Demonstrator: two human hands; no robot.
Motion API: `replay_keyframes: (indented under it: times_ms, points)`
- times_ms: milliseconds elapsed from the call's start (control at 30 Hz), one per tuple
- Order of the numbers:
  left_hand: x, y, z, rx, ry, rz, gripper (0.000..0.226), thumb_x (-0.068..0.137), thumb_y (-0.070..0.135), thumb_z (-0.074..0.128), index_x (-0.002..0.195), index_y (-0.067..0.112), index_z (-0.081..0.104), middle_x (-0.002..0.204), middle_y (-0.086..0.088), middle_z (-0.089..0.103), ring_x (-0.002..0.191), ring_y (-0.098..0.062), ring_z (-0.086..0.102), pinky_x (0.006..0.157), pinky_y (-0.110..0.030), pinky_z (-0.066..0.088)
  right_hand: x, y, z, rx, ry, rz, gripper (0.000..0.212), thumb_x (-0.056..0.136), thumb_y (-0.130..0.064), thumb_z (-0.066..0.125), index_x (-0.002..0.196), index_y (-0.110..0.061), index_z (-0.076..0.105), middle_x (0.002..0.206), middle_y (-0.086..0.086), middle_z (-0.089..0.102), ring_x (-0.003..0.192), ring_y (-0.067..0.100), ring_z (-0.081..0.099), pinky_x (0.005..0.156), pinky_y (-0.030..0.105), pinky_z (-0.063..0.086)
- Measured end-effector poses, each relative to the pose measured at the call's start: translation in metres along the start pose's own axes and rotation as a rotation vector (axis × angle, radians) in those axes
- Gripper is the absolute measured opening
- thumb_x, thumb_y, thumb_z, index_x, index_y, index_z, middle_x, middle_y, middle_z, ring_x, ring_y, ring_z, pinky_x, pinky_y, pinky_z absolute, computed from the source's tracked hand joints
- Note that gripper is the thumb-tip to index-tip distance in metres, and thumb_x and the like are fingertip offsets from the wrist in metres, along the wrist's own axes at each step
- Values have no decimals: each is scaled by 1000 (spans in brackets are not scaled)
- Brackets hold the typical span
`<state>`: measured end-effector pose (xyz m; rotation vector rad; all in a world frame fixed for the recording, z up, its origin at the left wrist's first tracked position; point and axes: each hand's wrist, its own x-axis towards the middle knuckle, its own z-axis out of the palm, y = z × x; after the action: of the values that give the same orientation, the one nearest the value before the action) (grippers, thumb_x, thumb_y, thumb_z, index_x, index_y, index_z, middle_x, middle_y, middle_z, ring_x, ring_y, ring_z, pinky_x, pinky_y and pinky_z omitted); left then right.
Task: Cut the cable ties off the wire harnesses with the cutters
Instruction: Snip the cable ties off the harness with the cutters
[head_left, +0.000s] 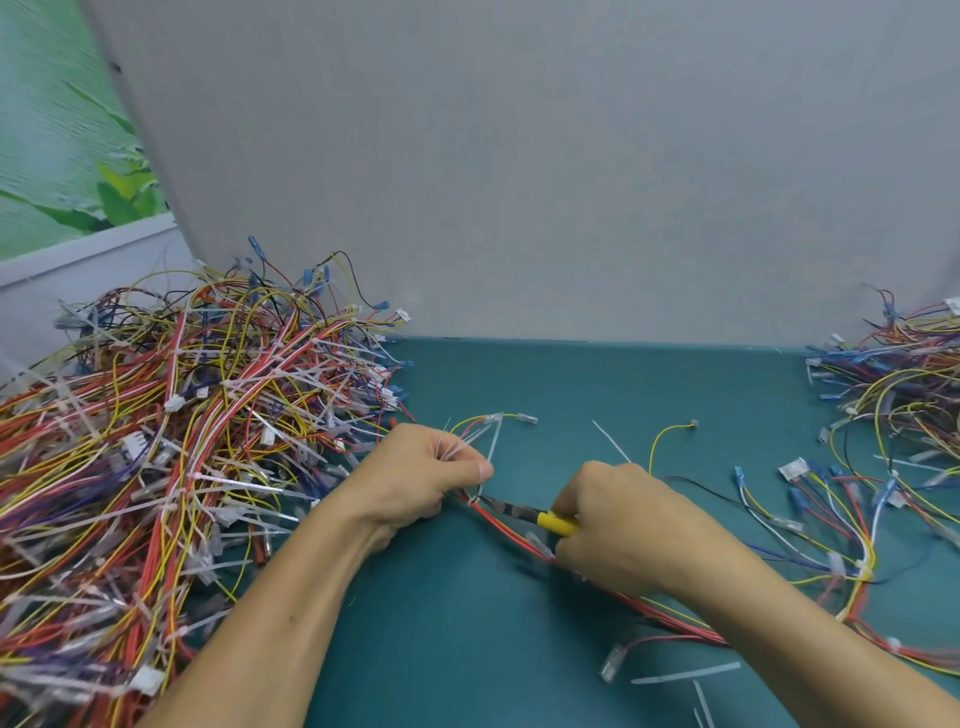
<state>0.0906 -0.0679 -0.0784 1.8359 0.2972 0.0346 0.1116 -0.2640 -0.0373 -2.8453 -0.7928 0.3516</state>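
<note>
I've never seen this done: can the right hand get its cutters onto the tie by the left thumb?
Probably yes. The left hand pinches the harness beside the tie, and the tip of the cutters in the right hand sits right at the tie, with nothing between.

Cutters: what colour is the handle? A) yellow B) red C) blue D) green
A: the cutters in the right hand show a yellow handle, their tip at the wire harness that the left hand holds.
</note>
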Motion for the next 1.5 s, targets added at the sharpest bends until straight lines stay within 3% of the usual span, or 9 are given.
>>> replay_keyframes:
  times_ms: [133,333,533,900,1100,1300,1400,1500]
  points:
    - [1,-1,0,15,13,4,19,81,11,71,63,13,67,52,0,49,43,-10,27,48,-25,19,1,1,1,17,3,11,19,82,-32,55,95,-20,62,75,1,48,73,28,50,60,27,39]
    - [1,1,0,-22,16,-6,13,81,11,71,68,10,67,64,-14,55,54,-16,27,50,-27,17,1,4,1,23,8,22,16,83,-32,55,87,-17,59,73,1,50,71,28,50,62,27,39]
    - [0,1,1,-25,23,-8,12,80,12,71,70,8,68,65,-14,48,53,-16,25,51,-28,16,4,0,3,24,4,15,16,78,-24,54,89,-17,63,79,5,56,75,29,55,58,25,41]
    - [1,-2,0,-29,25,-2,10,79,11,72,70,8,69,68,-13,44,57,-17,23,53,-30,14,7,1,9,-79,47,-102,14,80,-25,51,78,-14,59,68,5,50,68,31,52,51,26,37]
    - [2,0,0,-40,36,-13,11,81,10,71,70,8,68,44,5,35,48,-15,21,51,-29,15,6,7,13,-102,95,-116,6,78,-19,52,77,-18,58,70,3,52,68,30,52,48,26,34]
    - [0,3,1,-65,35,-20,15,85,10,66,70,7,67,45,6,29,46,-12,20,48,-26,15,6,9,16,-88,105,-116,4,78,-20,53,76,-18,56,68,2,50,68,30,49,48,25,33]
    - [-1,5,-5,38,50,-25,16,86,15,65,73,6,67,46,6,30,43,-12,21,46,-23,14,5,10,14,-78,88,-114,3,77,-18,53,76,-16,56,68,3,51,68,30,49,48,25,33]
    - [-2,6,-11,320,92,46,16,79,17,72,63,14,69,45,10,53,39,0,40,44,-18,31,5,10,14,-57,72,-93,5,77,-19,53,74,-16,55,68,4,51,66,30,48,49,26,34]
